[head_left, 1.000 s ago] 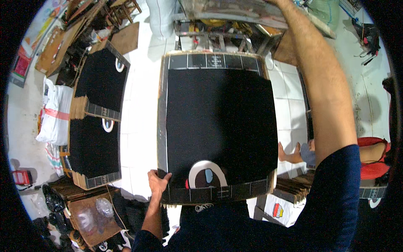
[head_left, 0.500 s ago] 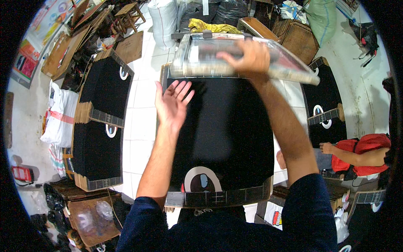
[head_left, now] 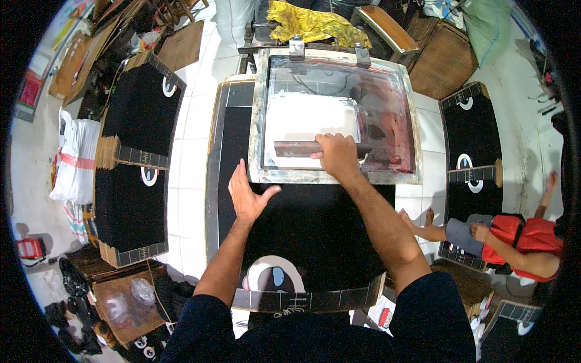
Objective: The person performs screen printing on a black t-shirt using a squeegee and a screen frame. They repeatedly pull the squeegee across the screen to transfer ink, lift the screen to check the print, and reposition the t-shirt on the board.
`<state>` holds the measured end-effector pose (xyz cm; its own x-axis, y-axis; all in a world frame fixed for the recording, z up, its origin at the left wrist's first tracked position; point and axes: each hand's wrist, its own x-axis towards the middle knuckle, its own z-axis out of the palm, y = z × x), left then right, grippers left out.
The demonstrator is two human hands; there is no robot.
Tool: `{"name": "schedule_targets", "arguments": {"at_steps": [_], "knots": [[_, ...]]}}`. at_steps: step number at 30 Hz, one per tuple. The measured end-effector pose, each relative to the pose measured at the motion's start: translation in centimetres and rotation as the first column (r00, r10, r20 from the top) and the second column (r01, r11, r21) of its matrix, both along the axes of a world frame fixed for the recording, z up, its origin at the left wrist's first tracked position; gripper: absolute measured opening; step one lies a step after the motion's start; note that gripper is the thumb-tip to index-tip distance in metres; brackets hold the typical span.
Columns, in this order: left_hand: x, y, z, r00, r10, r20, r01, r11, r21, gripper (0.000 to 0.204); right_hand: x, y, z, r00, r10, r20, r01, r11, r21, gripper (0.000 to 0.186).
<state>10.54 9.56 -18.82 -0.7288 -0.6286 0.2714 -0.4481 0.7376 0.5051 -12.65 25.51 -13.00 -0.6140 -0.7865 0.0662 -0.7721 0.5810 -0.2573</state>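
Observation:
My right hand [head_left: 338, 151] grips a dark squeegee [head_left: 292, 147] inside a pale, ink-stained screen frame [head_left: 414, 121], whose mesh carries white ink [head_left: 305, 114]. The frame lies over the far part of a black cloth [head_left: 315, 227] spread on a board with gridded dark edge strips [head_left: 339, 299]; two metal clamps [head_left: 296, 48] hold its back edge. Beside the frame's front left corner, my left hand [head_left: 248, 195] is open, fingers apart, holding nothing. A white arch print with a blue oval [head_left: 272, 269] shows on the cloth's near end.
Stacked boards with black cloths stand left [head_left: 132, 209] and right [head_left: 469, 130]. A person in red [head_left: 532, 242] sits at the right. A white sack [head_left: 75, 151], a yellow cloth [head_left: 318, 24] and cardboard piles [head_left: 442, 60] lie around, above white floor tiles [head_left: 187, 151].
The screen frame has swung down from the back onto the board, with my right hand now on the squeegee. My left hand has moved from the board's edge to beside the frame.

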Motion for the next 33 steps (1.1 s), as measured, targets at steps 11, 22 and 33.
{"name": "schedule_targets", "arguments": {"at_steps": [11,22,33], "knots": [[-0.5,-0.2,-1.4,0.993,-0.028,0.119,0.040,0.994,-0.099,0.121,-12.3,-8.9,-1.6,0.961,-0.096,-0.259,0.058,0.987,-0.149,0.029],[-0.4,-0.2,-1.5,0.990,-0.028,0.138,0.040,0.995,-0.088,0.118,-0.2,-1.2,-0.7,0.982,-0.053,-0.180,0.052,0.999,-0.008,0.020],[-0.8,-0.4,-1.3,0.984,-0.040,0.172,0.055,0.995,-0.085,0.116,-11.3,-7.8,-2.6,0.929,-0.120,-0.350,0.068,0.985,-0.156,0.022]]}}
